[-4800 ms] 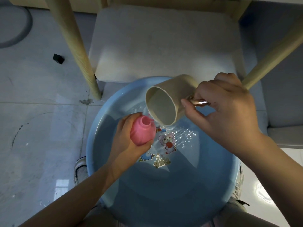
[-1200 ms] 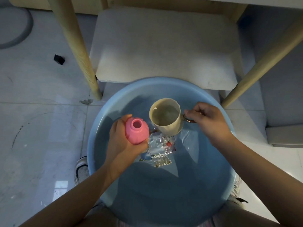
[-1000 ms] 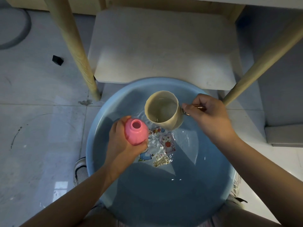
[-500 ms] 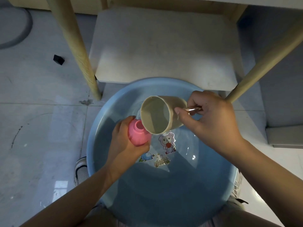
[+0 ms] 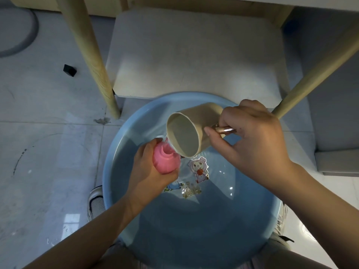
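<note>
Basin [image 5: 258, 237] rim encircles both my hands, shallow water inside. Right hand [image 5: 250, 140] grips the tipped beige mug [image 5: 194, 121] by its handle. Left hand [image 5: 147, 167] clasps the pink bottle [image 5: 165, 160] under the mug's lip.

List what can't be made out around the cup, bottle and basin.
Head view: lower body of the pink bottle, hidden by the left hand gripping it.
Head view: handle of the beige cup, mostly covered by fingers of the right hand.
Head view: lettering in the blue basin, blurred by rippling water.
Head view: shoe, mostly under the basin.
</note>
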The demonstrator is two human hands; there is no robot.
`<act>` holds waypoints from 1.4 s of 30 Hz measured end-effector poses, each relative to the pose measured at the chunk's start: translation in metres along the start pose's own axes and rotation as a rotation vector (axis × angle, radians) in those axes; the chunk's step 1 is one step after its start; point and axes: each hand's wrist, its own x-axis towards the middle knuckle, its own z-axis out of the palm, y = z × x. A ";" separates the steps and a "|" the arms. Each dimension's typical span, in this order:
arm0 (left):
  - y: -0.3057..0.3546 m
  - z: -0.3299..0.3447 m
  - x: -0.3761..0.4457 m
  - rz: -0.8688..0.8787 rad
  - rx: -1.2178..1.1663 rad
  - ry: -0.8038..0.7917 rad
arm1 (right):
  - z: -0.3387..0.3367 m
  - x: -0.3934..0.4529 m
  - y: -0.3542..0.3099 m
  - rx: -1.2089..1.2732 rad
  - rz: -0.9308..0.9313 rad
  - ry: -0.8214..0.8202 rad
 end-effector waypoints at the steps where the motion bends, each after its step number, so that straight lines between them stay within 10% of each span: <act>1: 0.001 0.000 0.000 0.000 -0.007 0.003 | 0.000 0.000 0.000 -0.002 -0.012 0.001; 42: 0.019 -0.004 -0.005 -0.002 -0.017 0.008 | -0.001 0.006 -0.010 -0.068 -0.251 0.049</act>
